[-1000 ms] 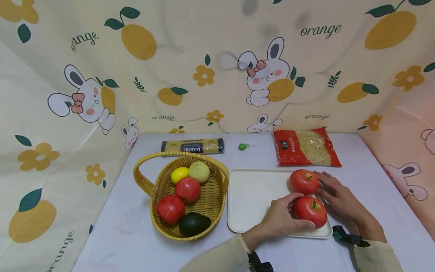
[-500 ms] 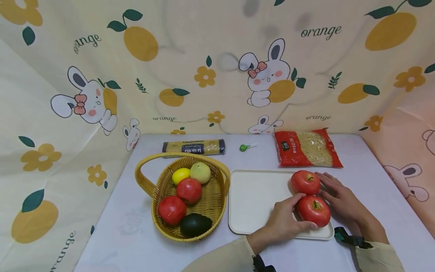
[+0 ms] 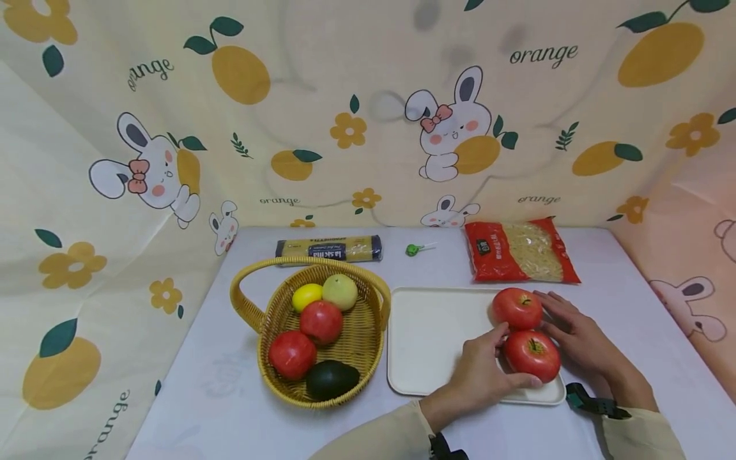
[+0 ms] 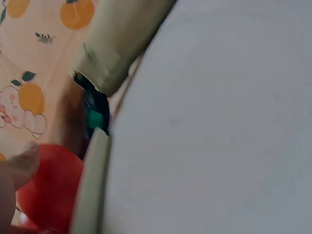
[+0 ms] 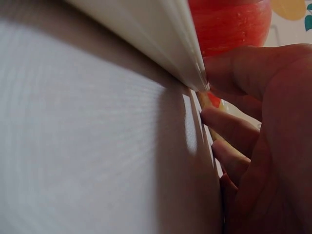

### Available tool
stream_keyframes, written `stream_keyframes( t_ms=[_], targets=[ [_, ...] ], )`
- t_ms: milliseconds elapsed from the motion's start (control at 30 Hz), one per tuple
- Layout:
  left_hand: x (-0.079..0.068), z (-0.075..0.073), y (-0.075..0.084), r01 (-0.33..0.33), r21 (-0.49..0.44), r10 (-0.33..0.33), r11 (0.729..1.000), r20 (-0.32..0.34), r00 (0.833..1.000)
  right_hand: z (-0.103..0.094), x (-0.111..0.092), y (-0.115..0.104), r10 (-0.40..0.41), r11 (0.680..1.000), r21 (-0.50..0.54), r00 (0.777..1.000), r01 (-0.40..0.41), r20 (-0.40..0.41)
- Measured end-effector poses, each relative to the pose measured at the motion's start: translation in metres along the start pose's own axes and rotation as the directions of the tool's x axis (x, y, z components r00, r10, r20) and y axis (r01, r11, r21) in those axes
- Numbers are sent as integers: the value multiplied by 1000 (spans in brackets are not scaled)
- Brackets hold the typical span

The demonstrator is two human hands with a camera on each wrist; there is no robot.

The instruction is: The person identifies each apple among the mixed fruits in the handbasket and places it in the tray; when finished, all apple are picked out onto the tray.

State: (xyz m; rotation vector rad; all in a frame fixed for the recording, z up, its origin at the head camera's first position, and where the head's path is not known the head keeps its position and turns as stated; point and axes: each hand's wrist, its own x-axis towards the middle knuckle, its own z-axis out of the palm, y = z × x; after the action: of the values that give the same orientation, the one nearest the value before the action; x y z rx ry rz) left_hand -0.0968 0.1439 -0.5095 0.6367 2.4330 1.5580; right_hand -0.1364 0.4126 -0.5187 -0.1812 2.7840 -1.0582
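Note:
Two red apples stand at the right end of a white rectangular tray point(image 3: 425, 338). My left hand point(image 3: 477, 374) holds the front apple point(image 3: 533, 356) from its left side, thumb along the front and fingertips at the back left. The left wrist view shows that thumb against the red apple point(image 4: 51, 187), beside the tray's rim point(image 4: 92, 180). Just behind it in the head view sits the back apple point(image 3: 517, 308). My right hand point(image 3: 577, 338) lies along the tray's right edge with loosely extended fingers, close beside both apples. In the right wrist view its fingers point(image 5: 234, 131) reach the tray edge.
Left of the tray stands a handled wicker basket point(image 3: 359, 338) holding several fruits, among them an avocado point(image 3: 332, 379) and a lemon point(image 3: 307, 297). Along the back lie a spaghetti pack point(image 3: 329, 248), a green lollipop point(image 3: 412, 250) and a red pasta bag point(image 3: 522, 250).
The front apple has shifted slightly right and back on the tray, with my left hand following. My left fingertips have drawn back a little from between the apples. The right hand stays put.

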Motion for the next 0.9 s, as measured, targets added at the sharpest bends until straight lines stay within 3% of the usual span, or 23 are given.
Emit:
stream_keyframes(
  t_ms=[167, 333, 500, 667, 800, 900],
  targets=[
    [-8, -16, 18, 60, -100, -63, 993, -26, 998, 0, 2, -1, 8, 1000, -12, 1000, -8, -3],
    [-25, -42, 33, 46, -210, -33, 977, 64, 997, 1, 3, -2, 18, 1000, -4, 1000, -18, 9],
    [-42, -67, 49, 66, -286, -16, 956, 173, 985, 0, 2, 0, 31, 999, 8, 999, -31, 12],
    [-56, -93, 56, 23, -343, 66, 939, 244, 968, 0, 0, 1, 32, 999, 26, 999, -32, 22],
    [-67, -117, 52, -53, -372, 149, 927, 235, 960, -1, 1, 1, 21, 999, 24, 999, -21, 29],
    [-75, -138, 47, -68, -372, 161, 926, 224, 961, -1, 3, 1, 6, 1000, 25, 1000, -7, 30]
  ],
)
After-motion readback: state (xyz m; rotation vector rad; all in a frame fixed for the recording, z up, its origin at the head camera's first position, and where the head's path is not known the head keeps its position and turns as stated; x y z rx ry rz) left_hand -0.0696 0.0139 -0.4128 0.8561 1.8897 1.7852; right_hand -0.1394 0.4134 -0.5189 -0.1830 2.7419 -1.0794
